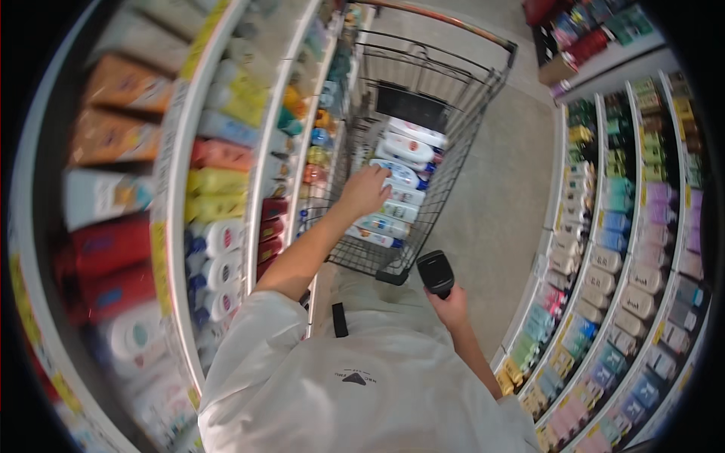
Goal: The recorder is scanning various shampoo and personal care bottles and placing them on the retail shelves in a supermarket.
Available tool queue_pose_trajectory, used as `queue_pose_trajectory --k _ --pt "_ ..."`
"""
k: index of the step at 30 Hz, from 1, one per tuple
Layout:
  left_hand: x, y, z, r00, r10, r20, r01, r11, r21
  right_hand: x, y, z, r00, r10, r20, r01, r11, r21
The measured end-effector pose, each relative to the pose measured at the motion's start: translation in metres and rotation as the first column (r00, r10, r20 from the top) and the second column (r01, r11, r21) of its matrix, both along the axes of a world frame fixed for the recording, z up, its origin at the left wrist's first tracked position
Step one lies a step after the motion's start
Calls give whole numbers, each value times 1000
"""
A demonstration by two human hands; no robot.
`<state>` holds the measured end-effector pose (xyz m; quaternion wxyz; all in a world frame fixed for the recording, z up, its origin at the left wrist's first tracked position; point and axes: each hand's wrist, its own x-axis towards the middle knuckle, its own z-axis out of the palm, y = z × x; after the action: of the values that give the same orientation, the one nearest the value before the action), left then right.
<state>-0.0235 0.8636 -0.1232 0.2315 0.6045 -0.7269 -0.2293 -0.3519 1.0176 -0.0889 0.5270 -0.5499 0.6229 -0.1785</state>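
Note:
My left hand is over a row of plastic bottles lying on their sides in a wire shopping cart. Its fingers reach the left end of a white bottle with a blue cap; whether they grip it is hard to see. A white bottle with a red mark lies just beyond, and a pale bottle lies on the near side. Lower right, outside the cart, my right hand holds a black handheld barcode scanner by its handle.
Shelves of bottles and boxes rise close on my left, beside the cart. More stocked shelves line the right side across a grey floor. The cart's handle bar is at its far end. A black panel stands behind the bottles.

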Motion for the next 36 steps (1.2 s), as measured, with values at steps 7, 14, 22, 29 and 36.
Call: queue_pose_trajectory --k 7,14,22,29,36 --pt "-40 -117 -156 872 -115 476 117 993 26 -29 35 5 985 -86 -148 106 985 139" --pt "-53 -147 -235 806 -90 586 86 996 34 -43 64 -11 982 -128 -139 162 951 265" --pt "-27 -96 -141 947 -18 320 -50 978 203 -49 57 -11 990 -90 -104 110 972 209" --pt "13 61 -6 -148 778 -610 127 627 769 -41 13 26 996 -56 72 54 998 22" --pt "-7 128 156 -522 426 -739 292 903 314 -3 -25 116 913 226 341 -166 966 -196"
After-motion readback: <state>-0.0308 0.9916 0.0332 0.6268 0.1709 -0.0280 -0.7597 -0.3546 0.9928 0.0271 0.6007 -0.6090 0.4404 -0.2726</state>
